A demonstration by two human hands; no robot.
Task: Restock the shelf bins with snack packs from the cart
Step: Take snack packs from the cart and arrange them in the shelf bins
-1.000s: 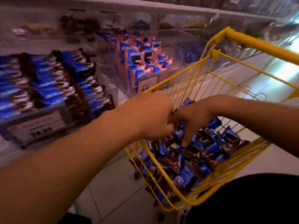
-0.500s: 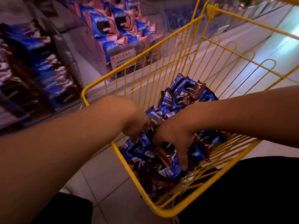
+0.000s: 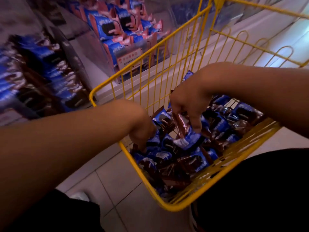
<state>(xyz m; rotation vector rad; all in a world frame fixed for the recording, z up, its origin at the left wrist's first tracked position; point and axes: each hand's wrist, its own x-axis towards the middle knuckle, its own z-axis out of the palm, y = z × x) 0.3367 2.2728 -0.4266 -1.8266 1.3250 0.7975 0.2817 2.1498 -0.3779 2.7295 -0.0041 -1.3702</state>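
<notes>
Blue-and-brown snack packs (image 3: 189, 158) fill the yellow wire cart (image 3: 107, 87), and both hands are down among them. The right hand (image 3: 189, 101) hangs over the middle of the heap with its fingers (image 3: 196, 126) curled downward, pinching one blue pack (image 3: 187, 139) that tilts up out of the pile with its crimped end showing. The left hand (image 3: 142, 124) reaches in over the cart's left rim, its fingertips buried in the packs at the near-left part of the basket; the fingers look bent around wrappers, but the back of the hand hides them, so I cannot tell whether it truly holds one. The two hands are near each other without touching.

Packs lie loose and jumbled across the whole cart floor, from the near corner to the far right side. Just beyond the cart's left wall stands a clear shelf bin (image 3: 93, 46) stocked with upright blue-and-pink packs (image 3: 108, 27), a price label (image 3: 129, 59) on its front. Further left, a blurred second bin holds blue-and-brown packs (image 3: 41, 67) like those in the cart. Pale floor tiles (image 3: 117, 186) show below the cart, with dark clothing (image 3: 259, 190) at the near edge.
</notes>
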